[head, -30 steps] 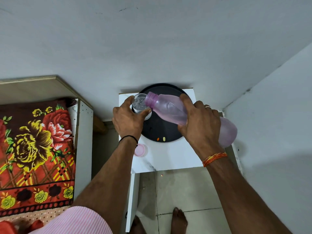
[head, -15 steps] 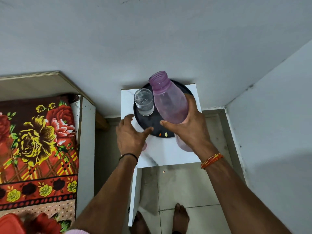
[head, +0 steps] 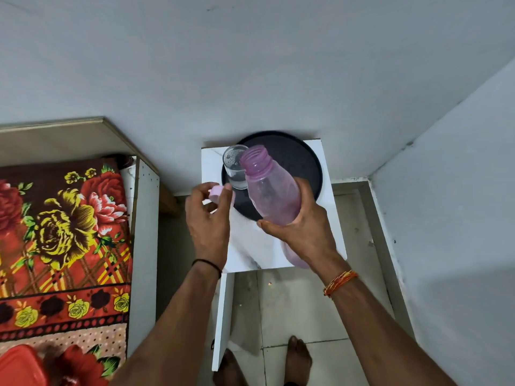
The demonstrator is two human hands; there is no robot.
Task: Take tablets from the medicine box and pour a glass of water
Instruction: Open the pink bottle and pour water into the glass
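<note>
My right hand [head: 303,229] grips a translucent pink bottle [head: 269,188] around its lower body, holding it nearly upright with its mouth open, above a small white table [head: 250,252]. My left hand [head: 207,218] pinches the pink cap [head: 216,193] just left of the bottle's neck. A clear glass [head: 233,162] with water stands on the left rim of a round black tray [head: 301,162]. The tablets seen on the tray earlier are hidden behind the bottle and my hands.
The table stands in a corner against grey walls. A bed with a floral blanket [head: 61,232] and a white side panel [head: 143,246] lies to the left. A red box [head: 19,366] sits at the bottom left. My bare feet stand on the tiled floor [head: 292,302].
The bottle went from tipped into the glass to upright. My left hand let go of the glass, picked up the pink cap from the table and raised it beside the bottle's neck.
</note>
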